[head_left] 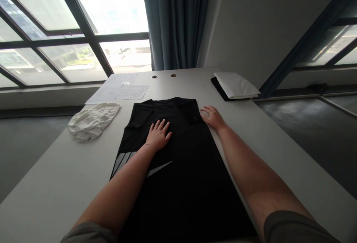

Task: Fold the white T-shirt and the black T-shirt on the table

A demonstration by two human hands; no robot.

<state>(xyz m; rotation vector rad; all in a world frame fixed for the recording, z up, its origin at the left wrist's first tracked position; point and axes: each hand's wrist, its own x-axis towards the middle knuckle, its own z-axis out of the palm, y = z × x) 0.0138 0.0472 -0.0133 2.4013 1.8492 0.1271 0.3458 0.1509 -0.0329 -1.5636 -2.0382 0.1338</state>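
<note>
A black T-shirt (pixel 184 183) with a grey print lies spread on the white table, its collar toward the far end and its lower part running off the bottom of the view. On the chest of the shirt my left hand (pixel 158 135) rests flat, fingers spread. My right hand (pixel 212 117) is beside the shirt's right edge near the sleeve, with its fingers apart and slightly bent; nothing shows in it. Whether those fingertips touch the cloth I cannot tell. My left forearm covers part of the grey print.
Left of the shirt lies a crumpled white cloth (pixel 93 121). Sheets of paper (pixel 132 92) are behind it. Folded white fabric (pixel 237 85) sits on a black piece (pixel 220 90) at the far right of the table (pixel 55 183). Two round holes pierce the tabletop near a blue curtain (pixel 177 23).
</note>
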